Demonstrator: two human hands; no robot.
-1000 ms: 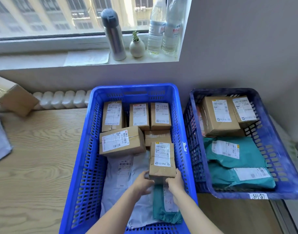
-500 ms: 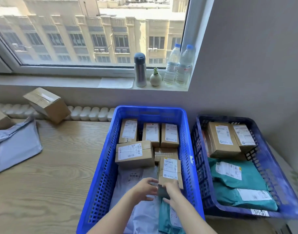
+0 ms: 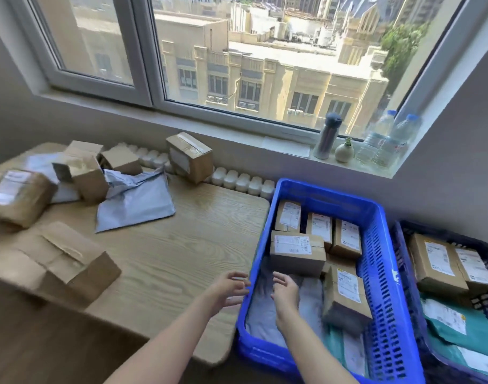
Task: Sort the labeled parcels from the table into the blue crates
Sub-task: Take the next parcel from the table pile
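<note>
Labels [image 3: 292, 244] unreadable, probably motion blur, left hand [image 3: 228, 291], right hand [image 3: 286, 294] at blue crate [image 3: 381, 273], each grip apart

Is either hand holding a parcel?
No, the left hand and right hand hover open and empty by the blue crate.

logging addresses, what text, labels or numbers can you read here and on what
No text is readable.
White labels on brown cardboard boxes in bright blue plastic crate: print too blurred.
Those on brown boxes and teal mailer bags in dark blue crate: too blurred.
Clear water bottles on windowsill: label print too small.
</note>
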